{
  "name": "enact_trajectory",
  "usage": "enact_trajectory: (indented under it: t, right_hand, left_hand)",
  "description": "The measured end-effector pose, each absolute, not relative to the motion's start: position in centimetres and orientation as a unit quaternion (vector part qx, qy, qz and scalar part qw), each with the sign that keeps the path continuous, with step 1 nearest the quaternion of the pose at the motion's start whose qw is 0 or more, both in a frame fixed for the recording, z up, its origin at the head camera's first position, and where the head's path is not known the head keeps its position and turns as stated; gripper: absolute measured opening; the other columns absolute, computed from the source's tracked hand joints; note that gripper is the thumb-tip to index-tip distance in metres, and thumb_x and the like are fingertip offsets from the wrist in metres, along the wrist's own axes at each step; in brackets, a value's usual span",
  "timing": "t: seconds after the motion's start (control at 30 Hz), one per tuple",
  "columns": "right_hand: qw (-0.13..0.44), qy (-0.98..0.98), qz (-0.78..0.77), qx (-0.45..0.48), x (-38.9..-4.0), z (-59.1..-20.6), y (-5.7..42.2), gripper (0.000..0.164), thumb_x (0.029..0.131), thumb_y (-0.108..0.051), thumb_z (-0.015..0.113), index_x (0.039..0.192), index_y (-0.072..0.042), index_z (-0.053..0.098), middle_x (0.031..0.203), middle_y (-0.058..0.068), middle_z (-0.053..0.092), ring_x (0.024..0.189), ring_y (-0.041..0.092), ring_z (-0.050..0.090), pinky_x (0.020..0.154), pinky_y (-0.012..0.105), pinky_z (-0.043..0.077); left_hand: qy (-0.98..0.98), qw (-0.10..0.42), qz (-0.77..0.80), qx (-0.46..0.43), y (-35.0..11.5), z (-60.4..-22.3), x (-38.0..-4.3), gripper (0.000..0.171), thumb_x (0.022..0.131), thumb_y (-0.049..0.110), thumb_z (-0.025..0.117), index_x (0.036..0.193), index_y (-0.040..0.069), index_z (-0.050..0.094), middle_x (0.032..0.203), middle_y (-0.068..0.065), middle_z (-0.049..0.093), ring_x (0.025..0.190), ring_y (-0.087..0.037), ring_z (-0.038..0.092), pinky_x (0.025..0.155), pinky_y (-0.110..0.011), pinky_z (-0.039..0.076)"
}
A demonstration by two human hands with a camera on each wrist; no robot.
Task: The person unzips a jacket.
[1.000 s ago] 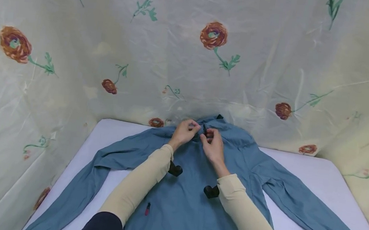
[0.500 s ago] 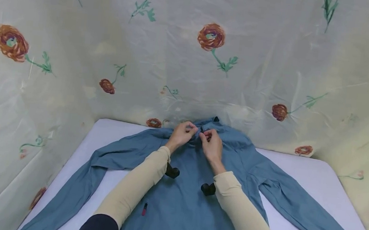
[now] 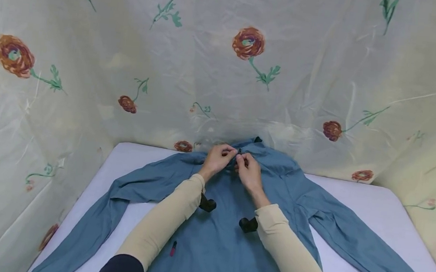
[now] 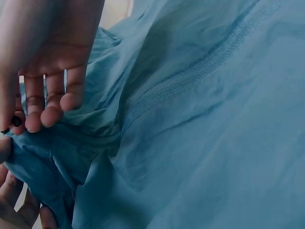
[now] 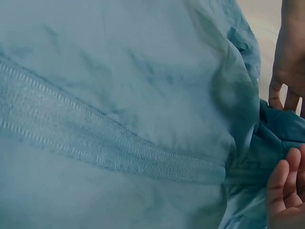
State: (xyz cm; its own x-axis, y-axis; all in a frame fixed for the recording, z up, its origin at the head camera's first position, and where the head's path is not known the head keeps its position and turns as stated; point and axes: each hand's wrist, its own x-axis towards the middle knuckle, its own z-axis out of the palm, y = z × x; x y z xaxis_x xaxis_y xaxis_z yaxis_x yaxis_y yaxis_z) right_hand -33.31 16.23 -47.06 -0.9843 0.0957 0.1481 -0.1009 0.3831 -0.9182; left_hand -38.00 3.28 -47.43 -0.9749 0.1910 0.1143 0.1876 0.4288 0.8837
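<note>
A blue long-sleeved garment (image 3: 225, 224) lies spread with its collar away from me. At the collar, my left hand (image 3: 215, 160) pinches the gathered blue cloth; its fingers (image 4: 14, 195) show around the folded edge in the left wrist view. My right hand (image 3: 249, 172) holds a small black piece (image 4: 17, 121) between thumb and forefinger, its other fingers extended over the cloth. Both hands' fingertips almost meet in the head view. A stitched strip (image 5: 143, 155) runs along the garment toward the collar. My hands partly hide the black piece, so I cannot tell its kind.
A slim red and black item (image 3: 173, 248) lies on the garment near my left forearm. Another black bit (image 3: 258, 139) shows at the collar's top. The white table (image 3: 358, 195) backs against a flowered plastic curtain (image 3: 209, 65). Black wrist devices (image 3: 248, 225) hang over the garment.
My right fingertips have moved slightly left, closer to the left ones. The black piece, which stood out above the right fingers, now sits between both hands' fingertips. The garment stays put.
</note>
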Motion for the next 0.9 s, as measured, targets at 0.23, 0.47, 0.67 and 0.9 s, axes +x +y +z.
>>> enact_trajectory:
  t: [0.23,0.47,0.67,0.9]
  right_hand:
    - [0.07,-0.782,0.619,-0.024,-33.4,-47.1,15.8,0.033,0.101,-0.028,0.044,0.096,0.0,0.061,0.083,0.013,0.06,0.068,0.015,0.058,0.06,0.024,0.05]
    - [0.087,-0.787,0.61,-0.04,-33.3,-47.6,15.7,0.032,0.1,-0.026,0.047,0.093,0.0,0.064,0.083,0.021,0.062,0.066,0.019,0.059,0.057,0.023,0.049]
    - [0.078,-0.781,0.618,-0.047,-33.1,-47.6,15.6,0.032,0.1,-0.028,0.047,0.093,-0.002,0.064,0.081,0.015,0.061,0.071,0.026,0.06,0.062,0.03,0.052]
    - [0.072,-0.753,0.65,-0.073,-33.1,-47.5,15.7,0.032,0.1,-0.028,0.047,0.091,-0.002,0.063,0.072,0.001,0.058,0.063,0.012,0.056,0.066,0.035,0.053]
  left_hand:
    - [0.843,-0.023,0.527,0.107,3.4,-47.3,-38.0,0.027,0.094,0.038,0.057,0.104,0.017,0.071,0.1,-0.002,0.073,0.093,-0.017,0.067,0.08,-0.032,0.054]
    - [0.844,-0.05,0.523,0.111,3.6,-47.3,-37.3,0.023,0.095,0.033,0.058,0.102,0.017,0.072,0.093,-0.002,0.074,0.084,-0.015,0.067,0.073,-0.027,0.053]
    - [0.843,-0.083,0.521,0.104,3.8,-47.6,-37.2,0.021,0.095,0.032,0.057,0.101,0.018,0.072,0.097,-0.002,0.072,0.085,-0.016,0.066,0.074,-0.029,0.053]
    - [0.852,-0.159,0.487,0.112,4.6,-47.5,-36.6,0.019,0.094,0.03,0.058,0.098,0.019,0.072,0.097,0.0,0.073,0.097,-0.018,0.066,0.091,-0.036,0.049]
